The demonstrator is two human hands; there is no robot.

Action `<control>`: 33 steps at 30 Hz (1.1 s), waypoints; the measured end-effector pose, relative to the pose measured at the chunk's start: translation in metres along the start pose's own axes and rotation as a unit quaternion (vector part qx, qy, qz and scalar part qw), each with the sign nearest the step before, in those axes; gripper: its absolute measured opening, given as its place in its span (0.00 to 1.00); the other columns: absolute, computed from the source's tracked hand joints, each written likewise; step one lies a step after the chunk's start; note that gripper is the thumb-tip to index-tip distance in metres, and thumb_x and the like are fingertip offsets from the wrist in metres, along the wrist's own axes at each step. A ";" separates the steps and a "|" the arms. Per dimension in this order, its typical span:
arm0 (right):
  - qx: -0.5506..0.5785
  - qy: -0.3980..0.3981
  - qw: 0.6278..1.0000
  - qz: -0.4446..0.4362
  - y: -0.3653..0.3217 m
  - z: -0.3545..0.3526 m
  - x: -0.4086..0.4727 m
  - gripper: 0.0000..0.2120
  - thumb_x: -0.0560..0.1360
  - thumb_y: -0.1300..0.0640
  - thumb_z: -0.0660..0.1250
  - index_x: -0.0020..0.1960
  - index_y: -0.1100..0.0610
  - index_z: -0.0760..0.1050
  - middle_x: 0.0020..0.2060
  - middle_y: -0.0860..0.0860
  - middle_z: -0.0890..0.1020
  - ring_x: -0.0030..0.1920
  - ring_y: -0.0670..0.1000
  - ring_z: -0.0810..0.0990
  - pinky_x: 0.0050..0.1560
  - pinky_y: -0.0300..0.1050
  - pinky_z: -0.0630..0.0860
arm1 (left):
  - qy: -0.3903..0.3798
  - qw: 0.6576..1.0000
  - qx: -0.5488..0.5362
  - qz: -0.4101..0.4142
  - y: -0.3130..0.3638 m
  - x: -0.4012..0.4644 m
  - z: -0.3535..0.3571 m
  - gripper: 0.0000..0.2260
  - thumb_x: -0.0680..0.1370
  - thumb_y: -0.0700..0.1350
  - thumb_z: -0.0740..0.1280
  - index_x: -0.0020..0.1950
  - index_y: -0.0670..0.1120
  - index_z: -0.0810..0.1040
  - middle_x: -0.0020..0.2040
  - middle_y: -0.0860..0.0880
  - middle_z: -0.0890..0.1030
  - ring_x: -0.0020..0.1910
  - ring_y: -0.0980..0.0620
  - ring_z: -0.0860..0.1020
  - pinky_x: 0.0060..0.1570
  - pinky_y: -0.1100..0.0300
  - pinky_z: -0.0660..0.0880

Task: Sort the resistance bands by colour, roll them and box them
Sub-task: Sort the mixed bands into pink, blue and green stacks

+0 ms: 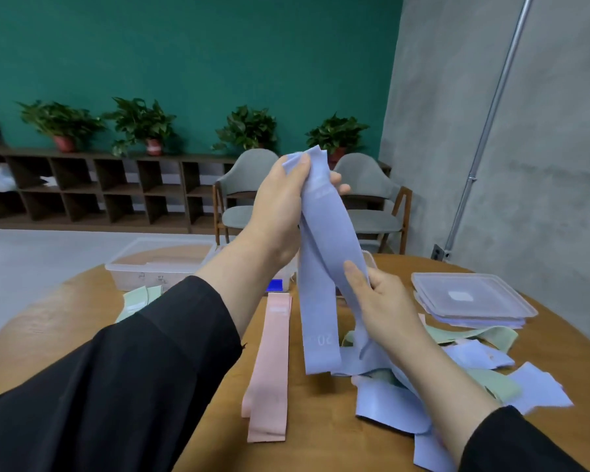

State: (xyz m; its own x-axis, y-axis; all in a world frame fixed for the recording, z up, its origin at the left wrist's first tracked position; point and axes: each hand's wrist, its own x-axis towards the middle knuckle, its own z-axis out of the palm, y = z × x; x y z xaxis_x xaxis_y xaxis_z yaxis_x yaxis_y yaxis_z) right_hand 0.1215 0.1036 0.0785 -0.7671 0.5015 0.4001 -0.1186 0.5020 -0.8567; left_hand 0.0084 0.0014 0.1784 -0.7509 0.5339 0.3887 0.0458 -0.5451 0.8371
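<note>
**Lilac band held up between both hands**

The left hand (280,206) is raised above the middle of the round wooden table (82,301), fingers and thumb pinching the top of a lilac band (324,260). The right hand (385,301), lower down, pinches the same band partway along its hanging length; its bottom end dangles just above the tabletop. A pink band (269,366) lies flat near the table's middle. A heap of lilac and green bands (464,369) lies toward the right edge. A clear box (157,264) sits at the far edge, and a clear lid (470,294) at the far right.
</note>
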 end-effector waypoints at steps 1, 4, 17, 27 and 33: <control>-0.007 0.010 1.000 -0.008 -0.001 0.005 -0.001 0.19 0.83 0.50 0.61 0.34 0.54 0.69 0.26 0.42 0.72 0.28 0.41 0.69 0.30 0.31 0.64 | -0.002 1.000 0.016 0.010 0.003 -0.001 -0.004 0.08 0.86 0.47 0.59 0.57 0.45 0.75 0.47 0.44 0.84 0.48 0.44 0.84 0.49 0.47 0.80; -0.023 0.045 0.999 -0.020 -0.001 0.019 -0.002 0.16 0.81 0.49 0.65 0.38 0.57 0.72 0.31 0.48 0.73 0.31 0.42 0.70 0.32 0.31 0.66 | -0.002 0.998 0.044 0.042 0.010 -0.004 -0.018 0.08 0.86 0.47 0.59 0.58 0.46 0.75 0.50 0.43 0.85 0.51 0.42 0.85 0.52 0.44 0.80; 0.027 0.005 0.999 0.045 -0.016 0.083 -0.008 0.14 0.76 0.45 0.72 0.47 0.56 0.77 0.40 0.52 0.82 0.41 0.53 0.81 0.39 0.51 0.77 | 0.006 0.999 -0.031 -0.012 0.048 -0.020 -0.067 0.10 0.87 0.46 0.58 0.64 0.44 0.74 0.53 0.42 0.86 0.55 0.43 0.85 0.53 0.48 0.83; 0.085 -0.102 0.990 0.051 -0.028 0.110 -0.016 0.14 0.81 0.49 0.66 0.48 0.61 0.80 0.38 0.51 0.83 0.35 0.48 0.78 0.34 0.35 0.71 | 0.053 0.998 -0.027 0.013 0.073 -0.021 -0.106 0.10 0.86 0.46 0.59 0.61 0.43 0.77 0.50 0.44 0.83 0.48 0.45 0.84 0.50 0.48 0.81; 0.072 -0.091 0.992 0.046 -0.030 0.139 -0.018 0.18 0.75 0.45 0.73 0.62 0.44 0.70 0.55 0.43 0.80 0.53 0.41 0.80 0.47 0.37 0.79 | 0.042 0.995 -0.087 -0.024 0.083 -0.028 -0.116 0.09 0.86 0.46 0.60 0.57 0.44 0.78 0.45 0.45 0.85 0.44 0.46 0.85 0.43 0.52 0.82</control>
State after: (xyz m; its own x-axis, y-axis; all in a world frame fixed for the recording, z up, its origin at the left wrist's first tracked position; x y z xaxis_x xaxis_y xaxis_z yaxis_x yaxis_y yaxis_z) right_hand 0.0514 -0.0181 0.0517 -0.8782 0.3988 0.2640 -0.1219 0.3471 -0.9299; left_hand -0.0432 -0.1332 0.1922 -0.8024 0.5095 0.3109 -0.0998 -0.6280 0.7718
